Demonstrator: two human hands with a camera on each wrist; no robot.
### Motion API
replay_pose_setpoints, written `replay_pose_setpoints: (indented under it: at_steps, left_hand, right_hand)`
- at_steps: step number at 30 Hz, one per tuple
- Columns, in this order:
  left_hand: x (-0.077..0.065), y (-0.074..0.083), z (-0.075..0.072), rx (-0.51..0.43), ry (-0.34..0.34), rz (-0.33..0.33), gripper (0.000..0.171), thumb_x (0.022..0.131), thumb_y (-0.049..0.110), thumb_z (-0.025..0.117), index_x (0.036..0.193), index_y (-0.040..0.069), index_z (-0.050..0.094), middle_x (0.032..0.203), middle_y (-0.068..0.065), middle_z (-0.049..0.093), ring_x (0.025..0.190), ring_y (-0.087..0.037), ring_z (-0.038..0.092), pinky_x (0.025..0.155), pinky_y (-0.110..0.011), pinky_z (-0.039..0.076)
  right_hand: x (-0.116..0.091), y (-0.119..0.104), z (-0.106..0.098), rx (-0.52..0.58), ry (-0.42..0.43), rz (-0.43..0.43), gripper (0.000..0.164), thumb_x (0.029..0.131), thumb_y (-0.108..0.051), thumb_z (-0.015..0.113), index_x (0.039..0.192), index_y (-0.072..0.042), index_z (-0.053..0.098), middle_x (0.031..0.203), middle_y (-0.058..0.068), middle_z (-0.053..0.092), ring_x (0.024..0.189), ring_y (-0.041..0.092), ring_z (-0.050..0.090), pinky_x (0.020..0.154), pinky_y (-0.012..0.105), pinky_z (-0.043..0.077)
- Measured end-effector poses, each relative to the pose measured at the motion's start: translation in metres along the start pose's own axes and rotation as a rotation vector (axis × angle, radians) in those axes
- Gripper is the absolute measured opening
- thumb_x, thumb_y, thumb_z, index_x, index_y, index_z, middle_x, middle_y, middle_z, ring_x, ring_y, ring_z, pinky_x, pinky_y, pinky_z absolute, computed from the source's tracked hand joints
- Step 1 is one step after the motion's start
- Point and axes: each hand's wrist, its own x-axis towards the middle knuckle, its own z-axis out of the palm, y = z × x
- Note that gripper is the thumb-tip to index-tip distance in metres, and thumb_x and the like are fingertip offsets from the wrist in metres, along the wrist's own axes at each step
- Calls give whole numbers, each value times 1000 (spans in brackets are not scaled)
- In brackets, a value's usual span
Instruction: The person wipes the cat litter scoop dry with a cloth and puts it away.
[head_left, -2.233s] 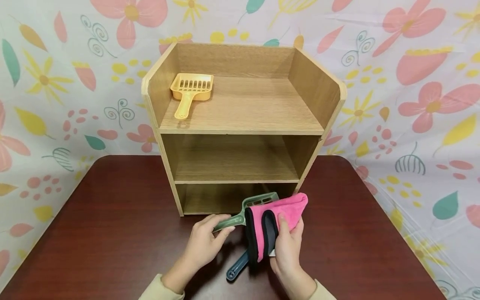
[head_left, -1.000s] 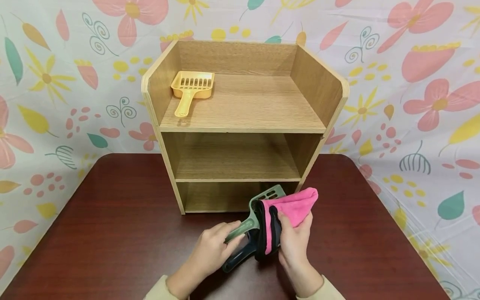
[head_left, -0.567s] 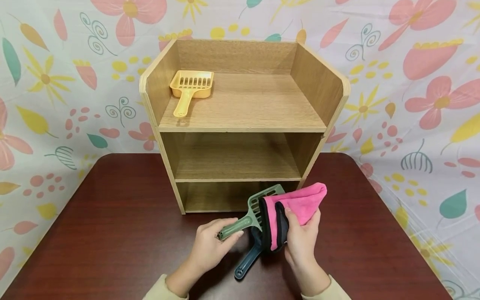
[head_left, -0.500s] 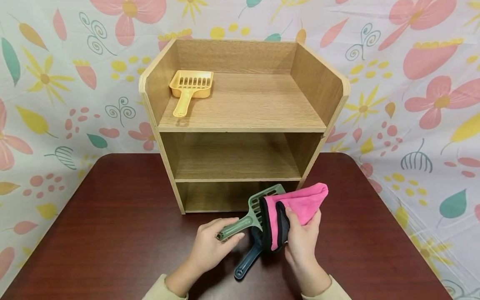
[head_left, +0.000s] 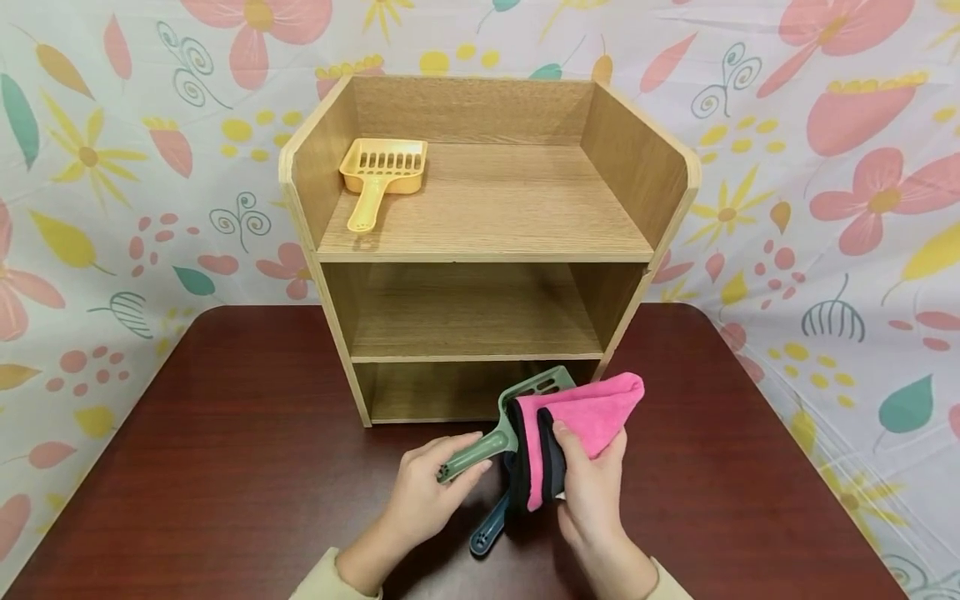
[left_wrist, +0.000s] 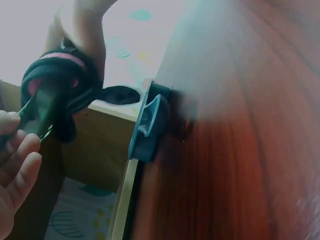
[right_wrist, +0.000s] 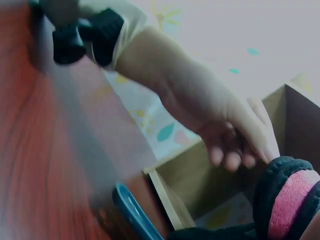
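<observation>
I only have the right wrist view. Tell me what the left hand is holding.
Observer: The left hand grips a green scoop by its handle.
Operator: Describe how the scoop's head sits against the pink cloth.
Observer: In the head view, the pink cloth hides part of the head, and the slotted far end shows beyond it.
Operator: Now report what's on top of the wooden shelf.
Observer: A yellow scoop lies on the wooden shelf, near the left side wall of its top level.
</observation>
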Motion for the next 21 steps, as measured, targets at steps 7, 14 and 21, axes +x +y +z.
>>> replay_pose_setpoints:
  at_steps: [7, 14, 21]
  left_hand:
    - [1, 0, 7, 22, 38, 45, 30, 72, 6, 80, 101, 4, 70, 89, -9, 72, 73, -14, 68, 64, -17, 53]
    - [5, -2, 5, 48, -11, 130, 24, 80, 14, 75, 100, 1, 70, 88, -10, 73, 71, -12, 68, 62, -14, 52]
    - [6, -2, -5, 36, -67, 96, 26, 78, 12, 77, 101, 2, 70, 92, -9, 74, 75, -12, 69, 64, -14, 52]
  right_hand:
    - [-2, 1, 5, 52, -72, 85, 59, 93, -10, 57, 134, -22, 17, 122, 1, 46, 102, 8, 59, 87, 23, 51]
    - [13, 0, -1, -7, -73, 86, 47, 95, -11, 55, 130, -22, 24, 117, 0, 47, 93, 7, 60, 82, 22, 52]
    - [19, -4, -9, -59, -109, 35, 36, 95, -13, 54, 122, -26, 34, 112, -1, 49, 90, 8, 59, 80, 21, 52]
